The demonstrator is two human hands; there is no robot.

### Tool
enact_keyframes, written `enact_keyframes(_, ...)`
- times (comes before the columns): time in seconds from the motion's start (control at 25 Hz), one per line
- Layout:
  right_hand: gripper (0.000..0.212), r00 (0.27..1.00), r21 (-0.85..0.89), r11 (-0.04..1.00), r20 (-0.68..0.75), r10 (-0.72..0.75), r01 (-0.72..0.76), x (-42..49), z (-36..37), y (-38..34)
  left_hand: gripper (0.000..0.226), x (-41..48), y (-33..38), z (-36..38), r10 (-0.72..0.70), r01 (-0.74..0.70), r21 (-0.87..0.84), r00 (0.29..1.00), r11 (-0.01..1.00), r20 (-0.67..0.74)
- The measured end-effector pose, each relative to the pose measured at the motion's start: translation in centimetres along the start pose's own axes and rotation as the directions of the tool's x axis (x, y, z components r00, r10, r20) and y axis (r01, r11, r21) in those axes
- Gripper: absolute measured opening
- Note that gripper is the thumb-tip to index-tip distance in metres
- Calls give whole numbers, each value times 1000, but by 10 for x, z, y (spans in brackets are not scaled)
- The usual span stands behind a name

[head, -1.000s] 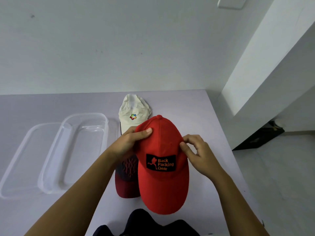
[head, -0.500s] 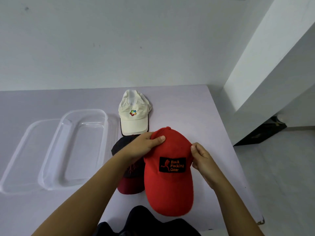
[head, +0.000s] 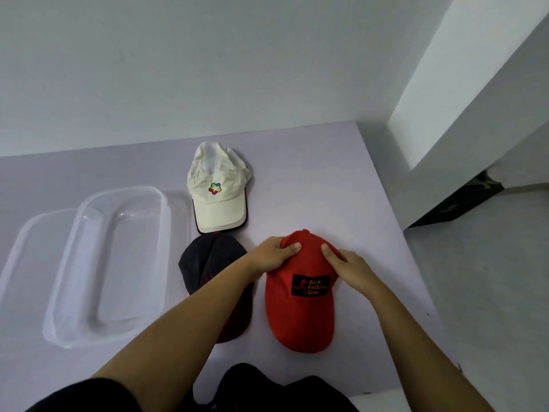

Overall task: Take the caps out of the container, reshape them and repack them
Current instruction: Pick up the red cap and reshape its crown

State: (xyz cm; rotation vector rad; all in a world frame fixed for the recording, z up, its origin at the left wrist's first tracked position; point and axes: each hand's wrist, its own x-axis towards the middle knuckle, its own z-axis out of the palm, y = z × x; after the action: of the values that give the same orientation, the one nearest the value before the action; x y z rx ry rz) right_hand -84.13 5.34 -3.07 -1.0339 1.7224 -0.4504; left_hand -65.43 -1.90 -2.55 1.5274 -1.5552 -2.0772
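Note:
A red cap (head: 300,310) with a black "Back Packing Gear" patch lies on the table, brim toward me. My left hand (head: 271,257) grips the left side of its crown, thumb on top. My right hand (head: 347,270) grips the crown's right side. To the left, a dark navy cap (head: 208,263) with a red brim lies partly under my left forearm. Beyond it a white cap (head: 215,188) with a colourful logo rests flat. The clear plastic container (head: 118,263) stands empty at the left.
A clear lid (head: 26,245) lies beside the container on its left. The pale purple table (head: 312,179) ends at the right, where the floor drops away. A white wall runs behind. Dark clothing (head: 252,385) shows at the near edge.
The red cap has come down from in front of me and moved right onto the table beside the navy cap. Both hands stay on its crown.

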Motion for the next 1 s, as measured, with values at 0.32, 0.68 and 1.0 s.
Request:
enact_keyframes(0.32, 25, 950, 341, 940, 296, -101, -7, 51, -7, -5, 29, 30, -5, -12, -1, 3, 110, 1000, 994, -22)
enact_keyframes(0.68, 40, 989, 165, 985, 123, -80, 59, 88, 2, -21, 45, 50, -8, -11, 100, 7, 259, 913, 966, -396)
enact_keyframes(1.0, 45, 993, 157, 982, 47, -111, 102, 95, 17, -23, 53, 54, -13, -13, 4, 123, 265, 901, 956, -434)
